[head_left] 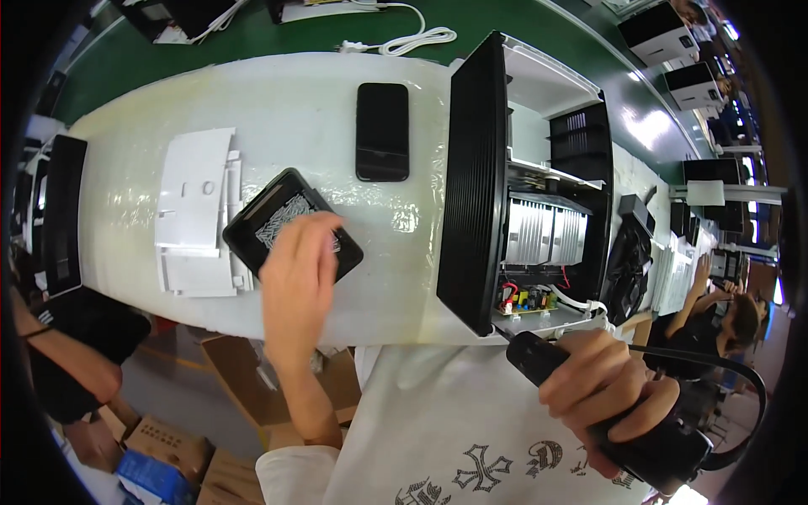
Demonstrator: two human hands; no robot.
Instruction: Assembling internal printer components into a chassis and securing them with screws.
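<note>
Black screw tray (290, 231), left of centre on the bench (278, 109), sits under my left hand (296, 278), fingers spread reaching in, holding nothing I can see, while my right hand (608, 389) grips the electric screwdriver (623, 421) below the open appliance (530, 194), its circuit board exposed, so fastening looks unfinished.

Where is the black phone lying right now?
In the head view, the black phone lies flat on the white table, upper centre, between the black screw tray and the open appliance, untouched.

Tray contents (282, 220) under blurred left-hand fingers (316, 240), indistinct.
</note>
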